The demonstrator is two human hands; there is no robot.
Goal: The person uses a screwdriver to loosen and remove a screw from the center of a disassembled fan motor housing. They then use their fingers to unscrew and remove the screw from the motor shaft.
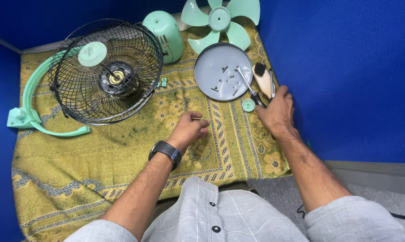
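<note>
Cloth (99, 179), yellow and patterned, covers the whole work surface in front of you. At ten o'clock on it lies the black wire fan guard (104, 71) with the motor showing through its mesh, a mint green stand arm (30, 96) curving round its left side. At twelve o'clock sit the mint motor cover (166, 29) and the five-blade fan blade (220, 20). Just below them, at one o'clock, the grey round tray (209, 67) holds loose screws (225, 68), with a screwdriver (247, 83) lying across its rim and a small wooden brush (263, 78) beside it. Your right hand (278, 112) rests half curled on the screwdriver's black handle, fingers over it but not clearly closed around it; take a full grip before lifting, so the tip doesn't sweep screws off the tray. Your left hand (189, 130), watch on the wrist, is loosely pinched at centre; whether it holds a small part, I cannot tell. A small mint cap (248, 105) lies by the tray's lower edge.
</note>
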